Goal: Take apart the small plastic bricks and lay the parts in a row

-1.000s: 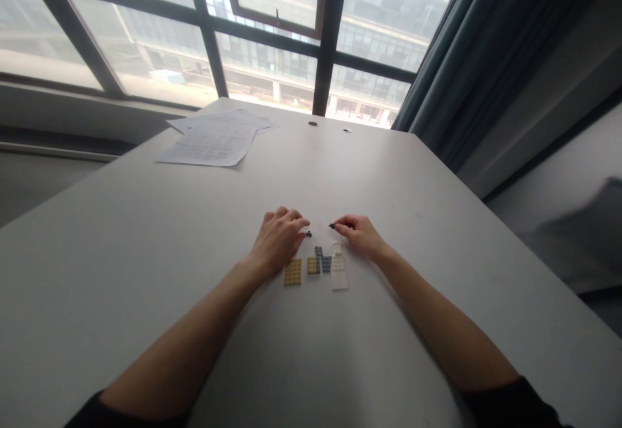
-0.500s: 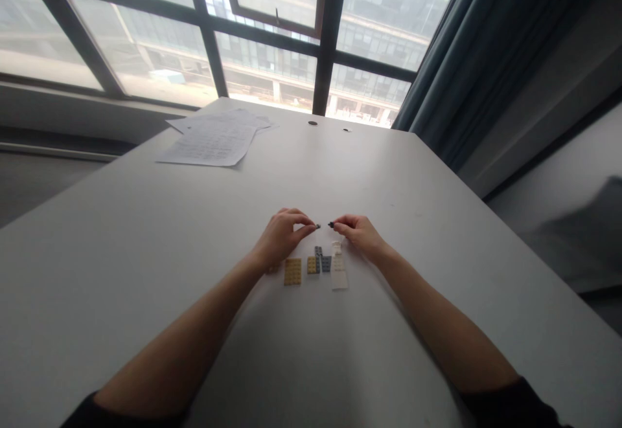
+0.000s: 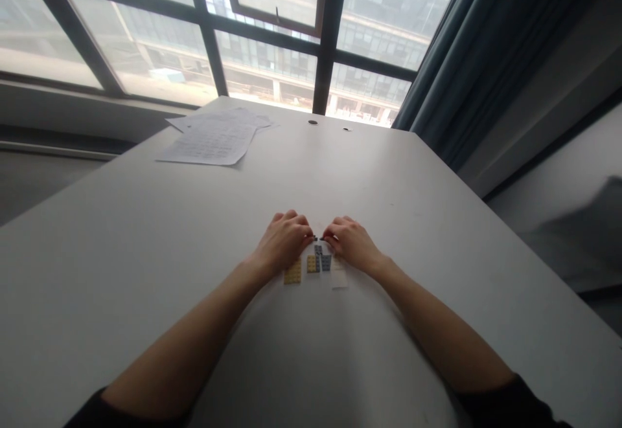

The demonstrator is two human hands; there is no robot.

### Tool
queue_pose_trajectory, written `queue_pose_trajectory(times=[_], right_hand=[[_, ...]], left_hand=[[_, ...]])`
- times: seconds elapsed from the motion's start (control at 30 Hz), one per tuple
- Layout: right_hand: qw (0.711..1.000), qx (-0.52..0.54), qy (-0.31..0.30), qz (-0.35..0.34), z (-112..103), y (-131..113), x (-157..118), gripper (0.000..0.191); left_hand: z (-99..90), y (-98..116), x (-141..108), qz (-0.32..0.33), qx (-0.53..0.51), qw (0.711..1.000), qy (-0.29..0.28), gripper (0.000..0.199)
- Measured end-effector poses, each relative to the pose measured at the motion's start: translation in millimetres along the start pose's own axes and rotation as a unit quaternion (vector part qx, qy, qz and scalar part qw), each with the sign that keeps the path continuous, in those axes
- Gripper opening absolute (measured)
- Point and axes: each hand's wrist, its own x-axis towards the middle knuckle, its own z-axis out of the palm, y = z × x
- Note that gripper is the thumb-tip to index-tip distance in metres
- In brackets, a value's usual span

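**Two tiny pieces, pinched tip to tip**

My left hand (image 3: 284,241) has a narrow fingertip grip on a small dark grey plastic piece (image 3: 315,238); my right hand (image 3: 354,245) pinches a small dark plastic piece (image 3: 321,239) just beside it. Pieces this tiny seem to call for fingertips alone, which leaves their facing ends in my sight. I can't tell whether they touch.

Just below my fingers, on the white table (image 3: 389,175), lie a small tan studded plate (image 3: 311,263) and grey studded plates (image 3: 326,263), probably grouped there for easy reach. The larger tan studded plate (image 3: 292,275) sits by my left hand, the flat white plastic piece (image 3: 339,278) by my right, each partly hidden.
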Motion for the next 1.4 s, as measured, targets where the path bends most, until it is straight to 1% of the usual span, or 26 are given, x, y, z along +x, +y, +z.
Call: queue_pose_trajectory(times=[0.1,0.27,0.47,0.77,1.07,1.27,1.33,1.4], right_hand=[[0.999,-0.048,-0.016,-0.013,3.6,-3.9,1.2,0.017],[0.997,-0.069,-0.029,-0.007,1.8,-6.5,0.9,0.016],[0.997,-0.08,-0.016,0.003,-1.5,-7.4,-0.5,0.014],[0.997,-0.069,-0.016,0.007,-0.5,-6.3,-0.7,0.013],[0.998,-0.06,-0.012,0.014,0.3,-5.9,-0.8,0.012],[0.999,-0.044,-0.01,0.022,0.4,-5.0,-0.7,0.013],[0.999,-0.037,-0.003,0.026,0.0,-3.6,-0.5,0.014],[0.999,-0.032,0.012,0.033,-0.3,-1.6,-0.4,0.016]], left_hand=[[-1.7,2.1,-0.1,0.002,0.012,1.0,-0.017,0.02],[-2.3,2.1,0.3,0.0,0.011,1.0,-0.019,0.019],[0.3,2.0,-0.9,0.003,0.009,1.0,-0.013,0.019],[2.7,1.2,-0.2,0.011,0.007,1.0,-0.006,0.018],[-0.6,3.4,-0.2,0.004,0.004,1.0,-0.007,0.018],[2.8,1.9,0.0,0.002,-0.006,1.0,-0.004,0.02],[1.9,-1.6,0.5,-0.002,-0.009,1.0,0.005,0.021],[-1.4,-7.9,0.7,-0.019,-0.008,0.999,0.026,0.024]])
